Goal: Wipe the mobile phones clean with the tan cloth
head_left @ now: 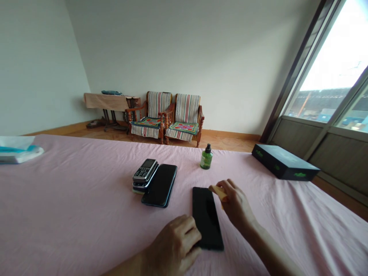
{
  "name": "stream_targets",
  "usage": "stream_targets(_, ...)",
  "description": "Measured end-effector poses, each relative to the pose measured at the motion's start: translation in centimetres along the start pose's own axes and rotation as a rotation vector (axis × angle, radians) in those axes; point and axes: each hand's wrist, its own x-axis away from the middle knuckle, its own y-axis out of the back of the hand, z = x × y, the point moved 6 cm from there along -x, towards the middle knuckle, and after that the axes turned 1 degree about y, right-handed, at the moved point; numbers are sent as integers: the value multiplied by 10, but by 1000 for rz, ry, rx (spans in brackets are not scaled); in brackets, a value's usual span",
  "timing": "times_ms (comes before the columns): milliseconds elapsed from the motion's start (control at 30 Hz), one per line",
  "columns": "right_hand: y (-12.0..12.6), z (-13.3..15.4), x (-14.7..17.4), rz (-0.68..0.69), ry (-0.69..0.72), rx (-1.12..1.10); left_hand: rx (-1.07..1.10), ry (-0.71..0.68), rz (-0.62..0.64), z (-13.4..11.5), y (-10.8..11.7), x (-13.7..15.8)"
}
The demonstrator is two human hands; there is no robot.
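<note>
A black smartphone (205, 214) lies screen up on the pink-covered table, its glass dark. My left hand (175, 245) is closed at its lower left edge, fingers curled against the side and the thumb near the bottom corner. In my right hand (235, 203) is a folded yellow cloth (219, 191), pinched at the phone's upper right corner. Whether the cloth presses on the glass, I cannot tell. To the left, another dark smartphone (161, 186) rests beside a small stack of phones topped by a keypad phone (145, 170).
A green bottle (206, 159) with a black top stands beyond the smartphone. At the right lies a flat black box (284, 163). A white and blue tissue pack (18, 149) sits at the far left. Two wooden chairs (184, 111) stand beyond the pink cloth's (86, 214) far edge.
</note>
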Motion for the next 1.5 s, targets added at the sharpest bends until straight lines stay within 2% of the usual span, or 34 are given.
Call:
stream_targets(133,-27,15,2,202,84,22,20,-4,18,2,1,-1)
stream_targets(233,-33,18,4,298,91,-46,19,-28,31,1,2,-1)
stream_targets(400,-15,28,15,430,86,-213,14,-7,63,1,3,-2)
stream_targets(533,-3,33,28,709,48,-386,21,-3,70,2,4,-2)
stream_targets(567,-1,31,28,738,35,-406,20,-1,71,2,3,-2)
stream_targets(600,1,27,26,719,12,-411,14,2,71,2,2,-2)
stream_targets(633,3,20,21,644,-26,-400,4,6,67,2,2,-2)
stream_targets(733,10,-9,4,240,-171,-305,-21,14,48,1,0,-1)
stream_targets(800,9,-19,-1,69,-175,-195,-27,22,31,-1,0,-1)
stream_targets(833,6,-21,-2,42,-152,-139,-28,25,26,-1,0,-1)
stream_targets(933,-9,-20,-4,79,-98,-48,-26,23,17,-2,1,-2)
stream_targets(1133,-27,-12,-2,205,-79,-31,-22,-6,11,-1,2,-3)
stream_targets(1500,-22,-5,7,329,-55,7,-19,42,44,0,0,-2)
